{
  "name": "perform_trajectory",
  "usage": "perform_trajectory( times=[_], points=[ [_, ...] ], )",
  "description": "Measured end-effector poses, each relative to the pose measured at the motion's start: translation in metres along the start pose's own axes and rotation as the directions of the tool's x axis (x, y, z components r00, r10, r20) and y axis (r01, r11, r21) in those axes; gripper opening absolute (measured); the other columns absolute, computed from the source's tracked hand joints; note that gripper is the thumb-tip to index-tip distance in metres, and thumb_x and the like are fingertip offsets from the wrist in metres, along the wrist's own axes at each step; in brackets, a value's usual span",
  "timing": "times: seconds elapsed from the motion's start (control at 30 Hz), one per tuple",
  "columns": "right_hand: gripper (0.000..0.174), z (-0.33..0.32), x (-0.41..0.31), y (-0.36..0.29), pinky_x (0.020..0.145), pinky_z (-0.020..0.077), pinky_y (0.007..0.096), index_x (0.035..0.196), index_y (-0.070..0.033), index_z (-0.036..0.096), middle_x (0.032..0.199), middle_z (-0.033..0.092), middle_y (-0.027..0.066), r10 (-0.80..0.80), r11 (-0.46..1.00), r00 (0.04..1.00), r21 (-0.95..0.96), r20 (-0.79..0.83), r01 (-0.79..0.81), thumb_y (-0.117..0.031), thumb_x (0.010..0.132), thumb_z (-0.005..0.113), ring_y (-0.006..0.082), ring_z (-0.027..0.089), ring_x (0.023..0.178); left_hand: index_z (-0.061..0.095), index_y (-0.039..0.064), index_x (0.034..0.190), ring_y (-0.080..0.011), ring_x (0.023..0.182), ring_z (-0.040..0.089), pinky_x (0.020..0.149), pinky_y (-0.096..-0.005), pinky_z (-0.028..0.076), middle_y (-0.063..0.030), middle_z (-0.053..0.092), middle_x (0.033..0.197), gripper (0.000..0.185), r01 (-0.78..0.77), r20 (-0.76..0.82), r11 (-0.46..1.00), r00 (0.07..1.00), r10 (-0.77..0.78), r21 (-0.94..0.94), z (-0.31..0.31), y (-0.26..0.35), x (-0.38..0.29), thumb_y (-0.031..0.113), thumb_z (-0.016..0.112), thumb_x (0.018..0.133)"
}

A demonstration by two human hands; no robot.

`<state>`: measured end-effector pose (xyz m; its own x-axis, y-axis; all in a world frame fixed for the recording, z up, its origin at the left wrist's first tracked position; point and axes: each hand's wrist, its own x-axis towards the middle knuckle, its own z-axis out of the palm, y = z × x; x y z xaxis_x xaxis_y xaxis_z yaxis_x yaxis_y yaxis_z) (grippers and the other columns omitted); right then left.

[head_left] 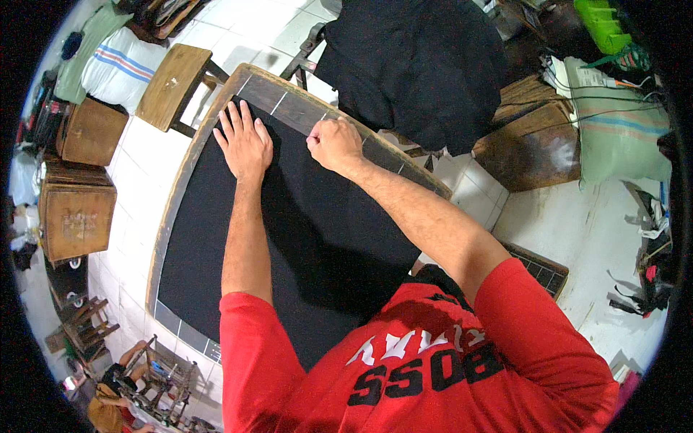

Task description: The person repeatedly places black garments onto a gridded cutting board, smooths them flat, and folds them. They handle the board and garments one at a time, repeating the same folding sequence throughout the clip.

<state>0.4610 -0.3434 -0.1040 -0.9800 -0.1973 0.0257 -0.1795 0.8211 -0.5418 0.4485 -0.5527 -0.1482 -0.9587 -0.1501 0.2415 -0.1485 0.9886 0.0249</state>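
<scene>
A large piece of black fabric (pixel 216 233) lies spread over a dark board (pixel 281 103) marked with white lines and edged with worn wood. My left hand (pixel 246 143) rests palm down near the fabric's far left corner, its fingers slightly apart. To the right of it, my right hand (pixel 337 143) is curled at the fabric's far edge and appears to pinch it; its fingertips are mostly hidden. Part of the board's lined far strip shows beyond both hands. My arms and body cover some of the near cloth.
Beyond the board hangs a heap of black cloth (pixel 417 70). A wooden stool (pixel 173 81) stands at the far left, near a white striped sack (pixel 122 70). Stacked wooden boards (pixel 78 216) line the left; more boards (pixel 528 143) lean at right. Another person (pixel 108 408) is at lower left.
</scene>
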Motion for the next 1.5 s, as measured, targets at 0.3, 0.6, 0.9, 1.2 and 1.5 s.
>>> perform_trajectory(
  times=[0.3,0.6,0.9,1.2,1.5],
  points=[
    [0.027,-0.007,0.008,-0.009,0.093,0.0532,0.0547,0.107,-0.003,0.062,0.096,0.076,0.0239,0.048,0.999,0.969,-0.019,0.244,-0.045,-0.026,0.094,0.068,0.0417,0.074,0.096,0.042,0.011,0.162,-0.0402,0.159,0.028,0.129,-0.0587,0.019,-0.0225,0.033,0.170,0.059,-0.091,-0.057,0.994,0.995,0.087,-0.065,-0.010,0.007,-0.004,0.036,0.044,0.109],
    [0.037,-0.035,0.015,0.014,0.101,0.0534,0.0539,0.121,-0.001,0.058,0.114,0.073,0.0265,0.065,0.998,0.928,-0.020,0.366,-0.061,-0.030,0.100,0.065,0.0452,0.070,0.112,0.036,0.006,0.164,-0.0397,0.161,0.022,0.130,-0.0589,0.015,-0.0217,0.028,0.172,0.063,-0.281,0.090,0.924,0.946,0.313,-0.257,-0.049,0.070,-0.088,0.035,0.045,0.108],
    [0.038,-0.064,-0.014,0.028,0.099,0.0539,0.0490,0.125,0.001,0.059,0.112,0.072,0.0255,0.155,0.988,0.879,-0.059,0.450,-0.144,-0.025,0.099,0.069,0.0415,0.070,0.115,0.037,0.010,0.165,-0.0388,0.163,0.017,0.131,-0.0602,0.010,-0.0173,0.025,0.174,0.062,-0.320,0.188,0.889,0.900,0.393,-0.327,-0.066,0.098,-0.129,0.034,0.044,0.108],
    [0.052,-0.091,-0.047,0.054,0.104,0.0539,0.0495,0.126,0.006,0.059,0.127,0.067,0.0285,0.219,0.976,0.834,-0.095,0.507,-0.198,-0.028,0.091,0.076,0.0425,0.067,0.122,0.036,0.015,0.166,-0.0403,0.163,0.014,0.129,-0.0647,0.008,-0.0177,0.023,0.175,0.063,-0.340,0.220,0.882,0.880,0.421,-0.327,-0.074,0.122,-0.154,0.036,0.044,0.108],
    [0.054,-0.100,-0.073,0.057,0.096,0.0556,0.0473,0.129,0.000,0.048,0.110,0.073,0.0221,0.219,0.961,0.825,0.032,0.520,-0.275,-0.020,0.090,0.080,0.0357,0.072,0.109,0.037,0.016,0.166,-0.0373,0.163,0.014,0.129,-0.0641,0.007,-0.0154,0.024,0.174,0.061,-0.377,0.226,0.886,0.870,0.439,-0.269,-0.075,0.129,-0.161,0.038,0.044,0.109]
  ],
)
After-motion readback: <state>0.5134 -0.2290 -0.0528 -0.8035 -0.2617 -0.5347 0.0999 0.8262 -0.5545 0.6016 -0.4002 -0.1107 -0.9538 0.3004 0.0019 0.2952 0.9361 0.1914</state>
